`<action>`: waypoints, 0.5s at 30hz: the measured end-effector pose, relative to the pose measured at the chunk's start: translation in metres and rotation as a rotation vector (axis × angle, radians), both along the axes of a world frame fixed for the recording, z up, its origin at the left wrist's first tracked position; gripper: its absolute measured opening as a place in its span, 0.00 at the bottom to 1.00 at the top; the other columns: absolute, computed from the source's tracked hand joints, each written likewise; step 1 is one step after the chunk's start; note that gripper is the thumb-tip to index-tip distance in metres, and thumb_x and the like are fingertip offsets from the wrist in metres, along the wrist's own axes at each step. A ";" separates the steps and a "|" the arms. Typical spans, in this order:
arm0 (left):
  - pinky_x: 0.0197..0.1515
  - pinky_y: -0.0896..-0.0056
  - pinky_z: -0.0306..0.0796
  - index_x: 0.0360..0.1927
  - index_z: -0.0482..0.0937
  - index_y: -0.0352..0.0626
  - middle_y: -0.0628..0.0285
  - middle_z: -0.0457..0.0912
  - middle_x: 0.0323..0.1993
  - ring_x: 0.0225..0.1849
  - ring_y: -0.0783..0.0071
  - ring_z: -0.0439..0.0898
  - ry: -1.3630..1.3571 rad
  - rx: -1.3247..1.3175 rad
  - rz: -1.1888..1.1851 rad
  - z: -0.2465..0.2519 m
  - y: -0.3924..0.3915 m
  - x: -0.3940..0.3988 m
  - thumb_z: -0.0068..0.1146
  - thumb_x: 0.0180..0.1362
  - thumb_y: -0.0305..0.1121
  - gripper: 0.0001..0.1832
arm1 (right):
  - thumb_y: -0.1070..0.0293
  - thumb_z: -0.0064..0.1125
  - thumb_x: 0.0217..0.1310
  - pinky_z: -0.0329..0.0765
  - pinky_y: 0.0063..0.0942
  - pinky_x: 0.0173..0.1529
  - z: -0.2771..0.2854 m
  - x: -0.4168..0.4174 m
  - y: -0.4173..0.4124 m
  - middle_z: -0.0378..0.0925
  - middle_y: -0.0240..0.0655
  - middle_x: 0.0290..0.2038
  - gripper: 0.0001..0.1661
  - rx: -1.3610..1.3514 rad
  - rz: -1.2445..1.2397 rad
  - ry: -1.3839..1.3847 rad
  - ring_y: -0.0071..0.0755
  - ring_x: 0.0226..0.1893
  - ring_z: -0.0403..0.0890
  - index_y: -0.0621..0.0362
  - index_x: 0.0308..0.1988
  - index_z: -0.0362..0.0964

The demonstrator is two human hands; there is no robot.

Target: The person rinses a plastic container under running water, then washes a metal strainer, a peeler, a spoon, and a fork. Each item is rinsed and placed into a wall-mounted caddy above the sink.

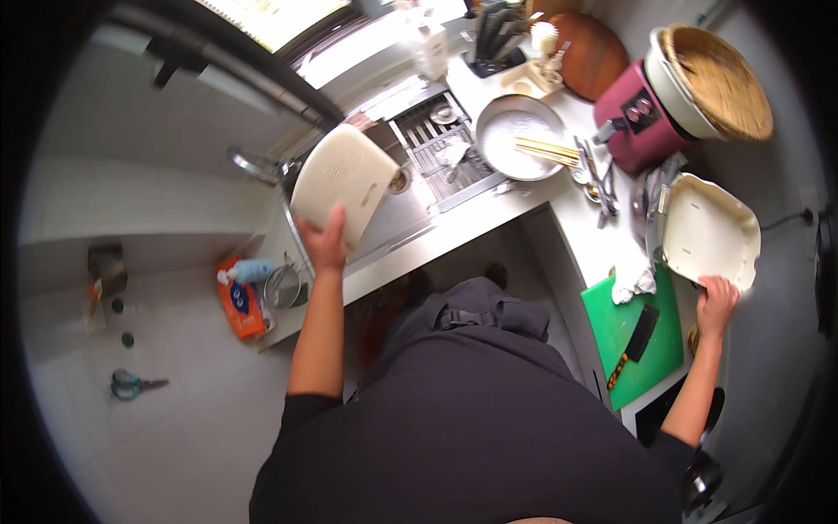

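My left hand [324, 239] grips the edge of a cream-coloured plastic board or lid [344, 177], held tilted over the left part of the steel sink [399, 216]. Far to the right, my right hand [715, 302] holds the near rim of a cream plastic basin [710, 229], which lies at the counter's right side. Just below and left of that hand are a green cutting board [599, 321], a cleaver [641, 334] with a patterned handle, and a crumpled white cloth [634, 278]. Whether the basin rests fully on the counter I cannot tell.
A metal pan [504, 134] with chopsticks [546, 150] stands beside the drying rack [432, 141]. Behind it are a knife holder [494, 62] and a pink appliance [632, 111] under a woven basket [727, 85]. The faucet [252, 165] is left; an orange bag [242, 308] and scissors [134, 385] are further left.
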State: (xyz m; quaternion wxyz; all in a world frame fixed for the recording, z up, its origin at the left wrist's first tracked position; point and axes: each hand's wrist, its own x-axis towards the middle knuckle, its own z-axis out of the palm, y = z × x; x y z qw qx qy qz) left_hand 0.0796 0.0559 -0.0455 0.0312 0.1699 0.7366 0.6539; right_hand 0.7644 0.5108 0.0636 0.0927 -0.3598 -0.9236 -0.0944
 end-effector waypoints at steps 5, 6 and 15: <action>0.64 0.57 0.75 0.67 0.70 0.40 0.55 0.80 0.61 0.60 0.58 0.81 -0.595 0.290 0.025 0.024 0.021 0.003 0.66 0.66 0.46 0.32 | 0.79 0.66 0.55 0.77 0.41 0.48 0.045 -0.119 -0.099 0.84 0.39 0.38 0.13 -0.163 0.131 0.216 0.48 0.42 0.84 0.55 0.42 0.82; 0.66 0.54 0.75 0.69 0.70 0.41 0.54 0.79 0.63 0.62 0.56 0.80 -0.725 0.409 -0.076 0.033 0.020 0.003 0.63 0.67 0.50 0.33 | 0.78 0.67 0.56 0.78 0.40 0.46 0.048 -0.151 -0.117 0.84 0.39 0.36 0.11 -0.197 0.153 0.289 0.48 0.40 0.84 0.56 0.41 0.82; 0.80 0.37 0.54 0.81 0.60 0.50 0.54 0.65 0.79 0.78 0.41 0.64 -1.148 1.049 -0.731 0.074 0.025 0.024 0.46 0.68 0.69 0.46 | 0.62 0.68 0.63 0.81 0.47 0.42 0.021 -0.410 -0.202 0.85 0.46 0.37 0.13 -0.397 0.149 0.513 0.56 0.36 0.85 0.59 0.43 0.83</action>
